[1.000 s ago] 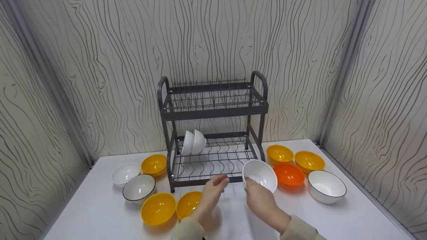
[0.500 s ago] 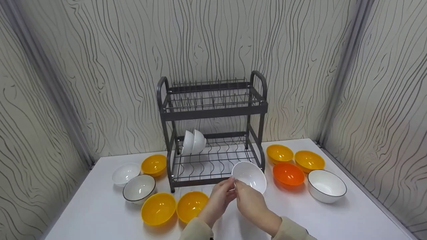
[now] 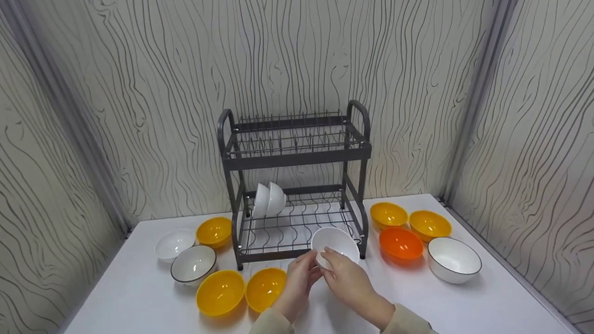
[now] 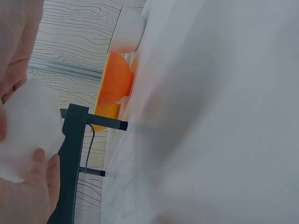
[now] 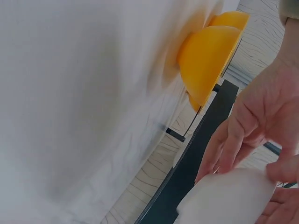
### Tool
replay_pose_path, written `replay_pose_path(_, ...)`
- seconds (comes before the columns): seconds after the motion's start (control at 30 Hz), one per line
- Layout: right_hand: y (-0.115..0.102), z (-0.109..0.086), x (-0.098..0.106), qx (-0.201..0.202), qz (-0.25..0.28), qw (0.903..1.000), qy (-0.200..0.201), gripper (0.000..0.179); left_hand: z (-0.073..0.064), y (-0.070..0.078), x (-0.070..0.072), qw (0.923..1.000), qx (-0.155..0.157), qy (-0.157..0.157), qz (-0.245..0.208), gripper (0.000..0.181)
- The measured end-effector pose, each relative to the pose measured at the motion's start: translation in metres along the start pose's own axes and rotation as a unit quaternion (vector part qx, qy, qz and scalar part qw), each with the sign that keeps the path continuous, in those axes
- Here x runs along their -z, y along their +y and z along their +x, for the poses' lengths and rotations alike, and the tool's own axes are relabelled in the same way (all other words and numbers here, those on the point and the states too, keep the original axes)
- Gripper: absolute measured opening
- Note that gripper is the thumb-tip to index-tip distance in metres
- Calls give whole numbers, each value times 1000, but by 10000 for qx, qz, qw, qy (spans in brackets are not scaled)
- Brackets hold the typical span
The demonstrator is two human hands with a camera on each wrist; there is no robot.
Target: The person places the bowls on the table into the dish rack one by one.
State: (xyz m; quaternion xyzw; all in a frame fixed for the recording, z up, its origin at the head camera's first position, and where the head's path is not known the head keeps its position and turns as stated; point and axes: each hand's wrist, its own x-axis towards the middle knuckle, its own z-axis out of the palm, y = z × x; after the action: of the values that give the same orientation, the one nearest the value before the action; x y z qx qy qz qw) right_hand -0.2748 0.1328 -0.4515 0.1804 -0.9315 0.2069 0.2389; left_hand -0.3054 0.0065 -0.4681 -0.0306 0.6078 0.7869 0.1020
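We count 12 bowls in all. 1 white bowl (image 3: 342, 240) is held at the lower centre of the frame, in front of the rack (image 3: 297, 158), its opening tipped up toward us. The right hand (image 3: 350, 283) clamps its rim, with fingers reaching inside. The left hand (image 3: 299, 278) meets the bowl at its left edge, and the left wrist view shows 2 fingertips against its outside; we cannot tell whether that hand grips it or only touches it.

The black metal rack has 2 shelves. On the lower shelf, toward the left, we see 2 white bowls (image 3: 276, 199) on edge, 1 close against the other.

At the lower left of the frame we count 3 yellow bowls (image 3: 220, 293), 1 plain white bowl (image 3: 175, 244) and 1 dark-rimmed bowl (image 3: 194, 263). To the right of the rack sit 2 more yellow bowls, 1 orange bowl (image 3: 401, 244) and 1 more dark-rimmed bowl. All 9 of these rest open side up.

Under them we see a glossy white table (image 3: 139, 292) with soft shadows. Behind it stand 3 pale walls (image 3: 287, 55) patterned with dark wood-grain lines, and 2 grey posts (image 3: 481, 93) mark the corners. At the bottom edge we see 2 beige sleeves (image 3: 410, 321).
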Motion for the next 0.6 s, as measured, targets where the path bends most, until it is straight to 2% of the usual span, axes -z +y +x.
replay_pose_path(0.13,13,0,-3,95,367,9959,822,42,0,1,2,9996,151,208,-142,59)
replay_pose_path(0.2,20,-1,-3,-15,714,9913,1103,43,0,2,3,9996,50,178,-232,58)
replay_pose_path(0.27,26,-1,-3,-324,1223,9853,1145,43,1,1,5,9994,-41,121,-308,57)
replay_pose_path(0.33,32,-1,-3,-762,1858,9731,1126,43,1,1,6,9992,-121,61,-389,57)
replay_pose_path(0.37,34,0,-2,-1023,2229,9631,1111,42,1,1,7,9988,-152,47,-462,56)
replay_pose_path(0.43,39,0,-1,-1498,2997,9361,1067,43,1,1,7,9979,-139,68,-631,57)
replay_pose_path(0.53,43,2,0,-2087,3966,8896,884,43,-1,2,7,9953,-161,129,-942,58)
replay_pose_path(0.6,45,3,0,-2356,4552,8572,499,48,-2,3,7,9942,-150,145,-1057,60)
